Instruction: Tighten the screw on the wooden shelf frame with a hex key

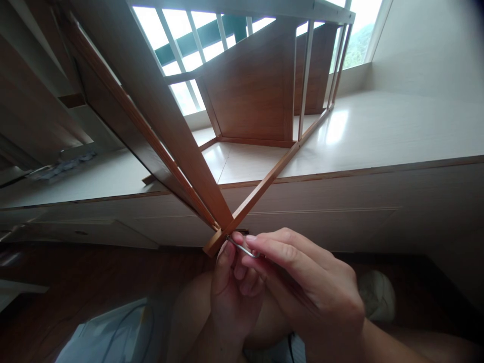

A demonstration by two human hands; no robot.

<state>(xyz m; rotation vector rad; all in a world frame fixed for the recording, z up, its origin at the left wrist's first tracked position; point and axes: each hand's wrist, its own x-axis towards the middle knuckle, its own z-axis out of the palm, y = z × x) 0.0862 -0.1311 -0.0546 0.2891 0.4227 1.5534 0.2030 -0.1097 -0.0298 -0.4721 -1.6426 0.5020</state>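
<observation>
A thin, bent metal hex key (242, 248) reaches to the corner joint of a brown wooden frame (264, 182). My right hand (313, 282) pinches the bent end of the key between thumb and fingers. Just below the joint, my left hand (236, 282) is closed, its thumb and fingertips by the tip of the key and touching the wood. A small dark piece (242, 231) shows behind the fingertips; I cannot make out what it is. Whatever fastener the key tip meets is hidden.
The wooden structure, with slats and panels (253, 85), rests on a white ledge (397, 131) by the window. A pale cabinet front (302, 227) runs below. A bluish-white package (106, 333) lies on the dark floor at lower left. A light shoe (376, 295) stands at right.
</observation>
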